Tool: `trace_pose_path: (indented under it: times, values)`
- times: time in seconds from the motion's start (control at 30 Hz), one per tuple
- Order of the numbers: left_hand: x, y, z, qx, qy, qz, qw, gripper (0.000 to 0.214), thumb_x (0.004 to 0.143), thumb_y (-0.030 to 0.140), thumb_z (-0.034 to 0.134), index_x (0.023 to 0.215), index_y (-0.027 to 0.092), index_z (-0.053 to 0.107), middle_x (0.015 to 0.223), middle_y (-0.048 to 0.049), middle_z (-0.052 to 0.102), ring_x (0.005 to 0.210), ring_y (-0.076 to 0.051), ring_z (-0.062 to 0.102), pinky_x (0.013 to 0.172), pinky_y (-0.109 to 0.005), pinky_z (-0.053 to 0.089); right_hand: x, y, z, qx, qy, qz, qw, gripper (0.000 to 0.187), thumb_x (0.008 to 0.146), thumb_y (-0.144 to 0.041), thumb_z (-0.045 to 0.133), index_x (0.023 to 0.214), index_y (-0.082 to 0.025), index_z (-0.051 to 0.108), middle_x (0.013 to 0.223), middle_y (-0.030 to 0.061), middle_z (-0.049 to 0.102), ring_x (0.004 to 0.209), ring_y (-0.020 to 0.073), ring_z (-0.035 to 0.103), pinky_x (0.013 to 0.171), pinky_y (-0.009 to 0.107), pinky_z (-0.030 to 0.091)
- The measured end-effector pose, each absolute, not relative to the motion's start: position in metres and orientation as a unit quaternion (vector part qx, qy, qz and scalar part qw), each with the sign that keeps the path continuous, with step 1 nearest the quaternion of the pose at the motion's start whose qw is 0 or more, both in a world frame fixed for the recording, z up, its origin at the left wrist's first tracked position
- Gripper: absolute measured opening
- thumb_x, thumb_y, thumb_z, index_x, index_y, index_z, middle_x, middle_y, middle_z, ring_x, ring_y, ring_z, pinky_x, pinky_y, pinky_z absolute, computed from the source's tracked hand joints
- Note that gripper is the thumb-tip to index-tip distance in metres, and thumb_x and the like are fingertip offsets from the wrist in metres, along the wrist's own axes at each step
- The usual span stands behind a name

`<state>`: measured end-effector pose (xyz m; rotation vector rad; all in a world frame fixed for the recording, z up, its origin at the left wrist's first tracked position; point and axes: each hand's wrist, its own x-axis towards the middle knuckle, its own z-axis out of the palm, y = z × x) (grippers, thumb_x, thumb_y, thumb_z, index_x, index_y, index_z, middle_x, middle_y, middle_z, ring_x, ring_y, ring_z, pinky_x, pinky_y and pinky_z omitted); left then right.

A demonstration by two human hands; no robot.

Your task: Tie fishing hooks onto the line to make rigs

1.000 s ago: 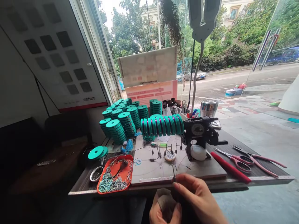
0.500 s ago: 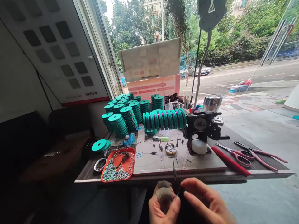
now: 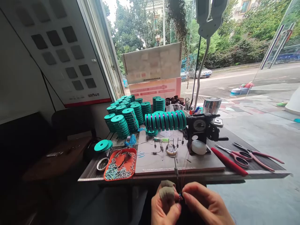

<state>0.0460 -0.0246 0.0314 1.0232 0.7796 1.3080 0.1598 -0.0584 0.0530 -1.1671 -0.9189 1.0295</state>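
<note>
Below the table's front edge, my left hand [image 3: 165, 206] is closed, a grey-brown fabric cover on its forefinger, thumb pressed toward a thin fishing line [image 3: 178, 179]. My right hand [image 3: 206, 206] pinches the same line at a small dark piece where both hands meet. The line rises over the table edge toward a black winding machine [image 3: 201, 131], whose shaft carries a row of green spools [image 3: 165, 120]. A small weight hangs on the line near the table edge.
Stacks of green spools [image 3: 126, 115] stand at the back left. An orange tray [image 3: 119, 164] of small metal parts and a little dish [image 3: 102, 163] sit front left. A red-handled tool [image 3: 228, 161], scissors [image 3: 236, 156] and pliers [image 3: 257, 156] lie right. A cardboard box [image 3: 152, 64] and metal tin [image 3: 211, 104] stand behind.
Both hands have dropped from the table's front edge to below it and come together on the line. The view has shifted slightly.
</note>
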Motion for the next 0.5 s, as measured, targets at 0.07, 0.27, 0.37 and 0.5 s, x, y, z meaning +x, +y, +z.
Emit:
trace_pose_path:
  times: [0.07,0.27,0.37,0.5]
  values:
    - [0.0457,-0.0239,0.0318,0.452,0.328,0.561,0.611,0.017,0.051,0.034,0.077,0.059,0.020,0.071,0.069,-0.0025,0.061,0.069,-0.016,0.054,0.066,-0.023,0.041,0.1611,-0.0568,0.0539,-0.511,-0.421,0.434,0.611,0.025,0.068,-0.044,0.068,0.065,-0.019,0.065,0.058,-0.0019,0.060,0.055,0.0113,0.051,0.054,0.018,0.041]
    - [0.0437,-0.0227,0.0288,0.457,0.303,0.542,0.637,0.017,0.055,0.035,0.076,0.063,0.021,0.071,0.072,-0.0024,0.058,0.071,-0.015,0.052,0.066,-0.023,0.041,0.1663,-0.0520,0.0565,-0.521,-0.475,0.391,0.591,0.023,0.072,-0.042,0.065,0.066,-0.019,0.065,0.061,-0.0014,0.062,0.058,0.0128,0.054,0.056,0.018,0.042]
    - [0.0422,-0.0220,0.0282,0.462,0.291,0.531,0.648,0.016,0.056,0.034,0.075,0.065,0.021,0.071,0.074,-0.0021,0.057,0.068,-0.013,0.050,0.064,-0.023,0.040,0.1677,-0.0521,0.0561,-0.526,-0.487,0.381,0.585,0.023,0.073,-0.042,0.063,0.067,-0.020,0.065,0.061,-0.0017,0.062,0.058,0.0128,0.055,0.056,0.017,0.042]
    - [0.0399,-0.0203,0.0301,0.478,0.278,0.510,0.659,0.016,0.058,0.032,0.075,0.067,0.019,0.071,0.075,-0.0020,0.054,0.055,-0.007,0.042,0.047,-0.017,0.034,0.1689,-0.0519,0.0551,-0.529,-0.507,0.368,0.573,0.023,0.075,-0.041,0.061,0.068,-0.019,0.064,0.061,-0.0016,0.062,0.058,0.0129,0.055,0.056,0.018,0.043]
